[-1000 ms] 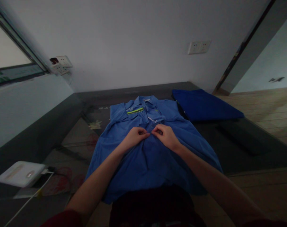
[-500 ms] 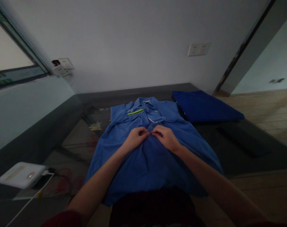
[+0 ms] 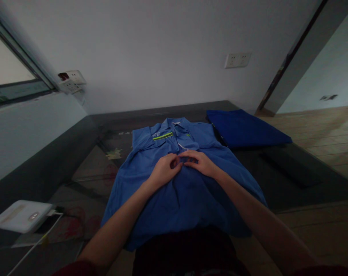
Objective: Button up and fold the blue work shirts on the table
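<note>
A blue work shirt (image 3: pixel 151 199) lies front side up on the dark table, its collar toward the wall and a yellow-green stripe across the chest. Its front is open at the top, below the collar. At the middle of the front edge my left hand (image 3: pixel 165 168) pinches the cloth between thumb and fingers. My right hand (image 3: pixel 201 164) meets it there, its curled fingers and thumb on the same edge with a small gap between them. Fingertips hide whatever small part of the edge lies between them.
To the right lies a folded darker blue cloth (image 3: pixel 248 128) on the table (image 3: pixel 280 195). A white device (image 3: pixel 23 216) with a cable sits at the left front. Wall sockets (image 3: pixel 237 60) are behind the table.
The right hand's index finger has moved left toward the left hand, and its thumb has parted from the index. The left hand stays at the shirt's front edge. The view has shifted slightly.
</note>
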Tool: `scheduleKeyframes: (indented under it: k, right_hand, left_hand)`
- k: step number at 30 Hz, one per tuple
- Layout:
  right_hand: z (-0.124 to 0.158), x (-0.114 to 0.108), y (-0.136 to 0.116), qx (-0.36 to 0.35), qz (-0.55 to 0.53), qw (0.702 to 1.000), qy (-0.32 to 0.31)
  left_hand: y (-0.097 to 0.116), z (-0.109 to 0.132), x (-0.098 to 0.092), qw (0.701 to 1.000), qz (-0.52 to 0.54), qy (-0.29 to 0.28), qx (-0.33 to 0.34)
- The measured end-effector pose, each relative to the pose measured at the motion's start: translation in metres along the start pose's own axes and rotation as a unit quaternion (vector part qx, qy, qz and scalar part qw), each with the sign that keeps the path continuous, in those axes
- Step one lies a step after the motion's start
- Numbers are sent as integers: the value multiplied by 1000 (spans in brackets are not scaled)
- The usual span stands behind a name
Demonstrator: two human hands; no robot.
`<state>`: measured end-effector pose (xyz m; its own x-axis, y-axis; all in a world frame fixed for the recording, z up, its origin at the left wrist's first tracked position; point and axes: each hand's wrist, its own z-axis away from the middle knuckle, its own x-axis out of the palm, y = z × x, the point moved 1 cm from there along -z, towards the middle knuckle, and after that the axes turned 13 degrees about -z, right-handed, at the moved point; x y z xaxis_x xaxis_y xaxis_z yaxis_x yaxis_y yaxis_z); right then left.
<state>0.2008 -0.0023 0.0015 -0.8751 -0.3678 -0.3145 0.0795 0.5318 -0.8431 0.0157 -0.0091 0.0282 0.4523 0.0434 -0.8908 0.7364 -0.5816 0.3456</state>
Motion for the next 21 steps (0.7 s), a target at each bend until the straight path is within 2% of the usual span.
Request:
scheduleKeyframes:
  k: [10, 16, 21]
  right_hand:
    - [0, 0, 1, 36, 6, 999, 40]
    - [-1, 1, -2, 40, 13, 998, 54]
    - [-1, -4, -6, 45, 26, 995, 86]
  left_hand:
    - [5, 0, -4, 999, 48, 3, 8]
    - [7, 0, -5, 996, 78, 6, 35]
    - [9, 0, -9, 995, 103, -3, -4]
